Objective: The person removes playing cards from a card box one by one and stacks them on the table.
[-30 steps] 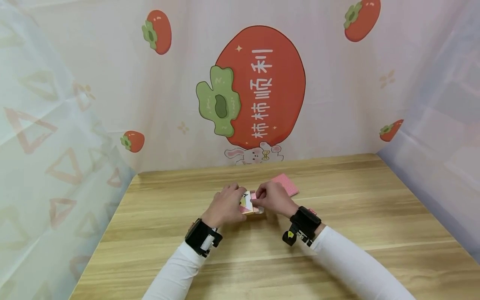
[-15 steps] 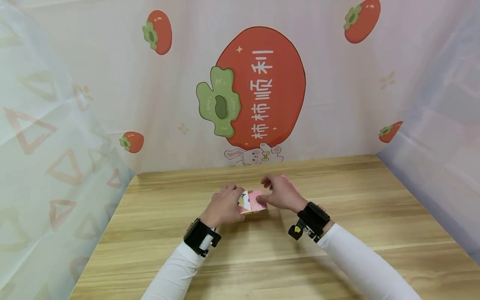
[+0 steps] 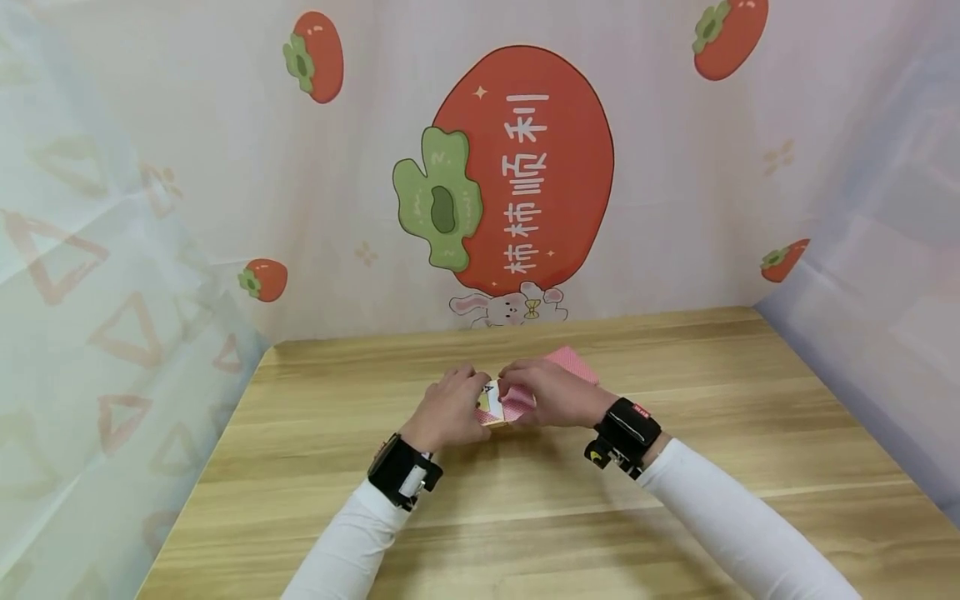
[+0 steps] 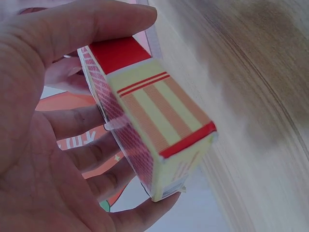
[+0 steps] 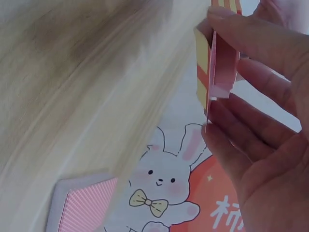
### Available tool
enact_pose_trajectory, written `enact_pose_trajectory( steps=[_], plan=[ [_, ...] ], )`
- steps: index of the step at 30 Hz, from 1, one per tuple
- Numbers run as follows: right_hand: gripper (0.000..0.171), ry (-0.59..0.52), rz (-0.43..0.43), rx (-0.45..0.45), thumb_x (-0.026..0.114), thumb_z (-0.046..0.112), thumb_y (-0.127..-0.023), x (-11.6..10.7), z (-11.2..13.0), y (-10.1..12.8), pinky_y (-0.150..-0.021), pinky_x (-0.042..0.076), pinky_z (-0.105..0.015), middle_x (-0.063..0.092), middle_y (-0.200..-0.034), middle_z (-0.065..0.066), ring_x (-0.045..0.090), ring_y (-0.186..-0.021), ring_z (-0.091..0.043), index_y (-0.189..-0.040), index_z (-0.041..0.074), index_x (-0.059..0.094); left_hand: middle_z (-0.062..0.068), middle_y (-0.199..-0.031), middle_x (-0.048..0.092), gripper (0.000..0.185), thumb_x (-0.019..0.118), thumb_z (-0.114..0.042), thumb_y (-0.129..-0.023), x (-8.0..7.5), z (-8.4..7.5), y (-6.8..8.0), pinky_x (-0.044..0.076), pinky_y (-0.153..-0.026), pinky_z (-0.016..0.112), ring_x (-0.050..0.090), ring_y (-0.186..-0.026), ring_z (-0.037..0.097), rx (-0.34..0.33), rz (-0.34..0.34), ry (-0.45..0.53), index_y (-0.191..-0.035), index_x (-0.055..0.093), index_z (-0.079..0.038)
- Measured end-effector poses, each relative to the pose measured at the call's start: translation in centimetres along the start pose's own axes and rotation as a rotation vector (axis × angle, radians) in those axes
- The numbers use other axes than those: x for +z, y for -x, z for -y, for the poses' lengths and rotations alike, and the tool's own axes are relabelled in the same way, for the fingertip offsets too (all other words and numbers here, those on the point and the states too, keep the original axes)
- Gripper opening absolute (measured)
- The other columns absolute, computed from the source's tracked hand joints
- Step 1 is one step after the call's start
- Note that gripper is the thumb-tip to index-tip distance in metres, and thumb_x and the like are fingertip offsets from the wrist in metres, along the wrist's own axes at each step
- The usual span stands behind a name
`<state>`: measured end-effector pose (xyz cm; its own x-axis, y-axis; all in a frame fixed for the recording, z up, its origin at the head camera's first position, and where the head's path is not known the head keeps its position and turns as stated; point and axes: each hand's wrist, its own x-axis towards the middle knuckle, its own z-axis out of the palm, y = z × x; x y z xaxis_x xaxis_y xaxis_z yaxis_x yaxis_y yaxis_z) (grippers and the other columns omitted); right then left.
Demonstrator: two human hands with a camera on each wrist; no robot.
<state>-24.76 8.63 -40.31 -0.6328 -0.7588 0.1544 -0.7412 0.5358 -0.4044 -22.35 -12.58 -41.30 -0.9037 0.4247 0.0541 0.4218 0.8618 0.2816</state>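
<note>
My left hand (image 3: 447,410) grips a playing card box (image 4: 159,106) with red and cream stripes and pink patterned sides, thumb along one edge and fingers curled round the other. The face marked with an A shows between both hands in the head view. My right hand (image 3: 551,393) pinches the box's right end with thumb and fingers, over a pink patterned piece (image 3: 517,404) there; I cannot tell whether this is a flap or a card. In the right wrist view a thin upright edge and a pink inner flap (image 5: 225,63) stand out between the fingers.
A pink patterned playing card pile (image 3: 573,364) lies on the wooden table (image 3: 480,533), just behind my right hand. A white cloth (image 3: 660,250) printed with persimmons and a rabbit hangs behind the table, and pale curtains flank it.
My right hand pulled back to the right from the box's end, baring the pink patterned piece, then came back over it. My left hand keeps its grip on the box.
</note>
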Motion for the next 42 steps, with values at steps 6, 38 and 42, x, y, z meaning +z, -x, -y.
enact_pose_trajectory(
  steps=[6, 38, 42],
  plan=[
    [0.039, 0.056, 0.041, 0.015, 0.091, 0.016, -0.075, -0.4, 0.0, 0.2, -0.100, 0.049, -0.037, 0.065, -0.123, -0.003, 0.059, -0.116, -0.020, -0.109, 0.015, 0.072, 0.005, -0.110, 0.056, 0.069, 0.090, -0.024, -0.068, -0.1, -0.1, 0.0, 0.048, -0.082, 0.050, 0.052, -0.102, 0.025, 0.005, 0.017, -0.001, -0.130, 0.064, -0.008],
    [0.036, 0.132, -0.172, 0.420, 0.084, 0.025, -0.079, -2.2, -4.8, 3.0, -0.065, 0.046, -0.034, 0.071, -0.096, -0.012, 0.059, -0.080, -0.023, -0.105, 0.002, 0.078, 0.015, -0.123, 0.060, 0.072, 0.089, -0.024, -0.066, -0.3, 1.1, 0.7, 0.047, -0.086, 0.058, 0.053, -0.111, 0.033, -0.107, -0.016, 0.001, -0.130, 0.063, -0.004],
    [0.035, 0.137, -0.216, 0.556, 0.083, 0.027, -0.079, -1.8, -5.4, 3.0, -0.065, 0.049, -0.036, 0.071, -0.093, -0.012, 0.059, -0.079, -0.025, -0.103, 0.002, 0.078, 0.015, -0.126, 0.059, 0.072, 0.088, -0.022, -0.067, -0.2, 0.8, 0.6, 0.047, -0.088, 0.058, 0.053, -0.113, 0.033, -0.111, -0.012, 0.000, -0.132, 0.062, -0.004]
  ],
)
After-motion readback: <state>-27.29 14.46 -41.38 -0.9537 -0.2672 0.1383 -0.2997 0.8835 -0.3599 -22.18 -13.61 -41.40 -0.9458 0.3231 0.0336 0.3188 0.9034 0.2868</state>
